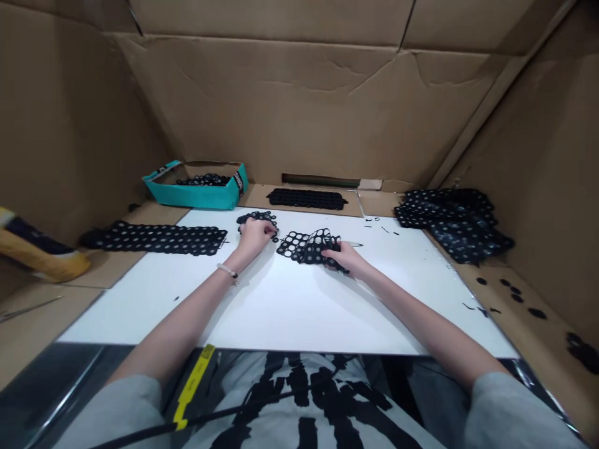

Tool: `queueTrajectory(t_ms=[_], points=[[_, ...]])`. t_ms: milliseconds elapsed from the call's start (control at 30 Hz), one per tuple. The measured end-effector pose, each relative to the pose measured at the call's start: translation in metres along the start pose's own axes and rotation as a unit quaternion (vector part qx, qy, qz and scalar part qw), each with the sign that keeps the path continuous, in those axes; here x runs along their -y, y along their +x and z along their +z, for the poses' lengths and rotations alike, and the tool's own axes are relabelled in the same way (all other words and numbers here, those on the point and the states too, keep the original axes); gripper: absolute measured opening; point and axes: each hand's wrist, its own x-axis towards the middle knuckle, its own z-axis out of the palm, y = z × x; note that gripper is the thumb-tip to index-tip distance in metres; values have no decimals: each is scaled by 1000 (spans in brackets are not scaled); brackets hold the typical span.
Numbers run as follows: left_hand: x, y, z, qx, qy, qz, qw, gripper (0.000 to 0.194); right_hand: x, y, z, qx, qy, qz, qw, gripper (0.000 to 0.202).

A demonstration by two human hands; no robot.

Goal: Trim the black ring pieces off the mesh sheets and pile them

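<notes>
My right hand grips the right end of a black perforated sheet, which is partly folded over itself, its holes showing the white board beneath. To the left, my left hand is at a small heap of black rings, thumb and fingertips pinched together. Whatever lies between those fingertips is too small to make out. A pen-like stick with a dark tip pokes out from behind my right hand. Left of my left hand a long black perforated strip lies flat.
A teal box holding black rings stands back left. Another black strip lies at the back. Stacked black sheets are at right, with loose black discs nearby. A yellow bottle lies left. Cardboard walls surround the white board.
</notes>
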Motion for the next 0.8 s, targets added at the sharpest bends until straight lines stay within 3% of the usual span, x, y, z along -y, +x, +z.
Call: queueTrajectory(t_ms=[167, 267, 333, 500, 667, 800], points=[[-16, -10, 10, -53, 35, 93, 994, 16, 4, 0, -1, 4, -19, 1, 1000, 11], [-39, -25, 11, 38, -59, 207, 976, 21, 2, -1, 1, 12, -20, -6, 1000, 8], [-55, -37, 14, 82, -105, 235, 963, 26, -2, -1, 3, 19, -18, -25, 999, 11], [-71, -51, 27, 91, -158, 163, 970, 21, -17, 1, 4, 50, -23, -94, 994, 26], [-58, -41, 39, 169, -291, 61, 940, 21, -13, -3, 7, 67, -25, -107, 992, 34], [-46, -31, 38, 156, -356, -29, 921, 26, -5, -5, 13, 54, 2, -75, 996, 33]])
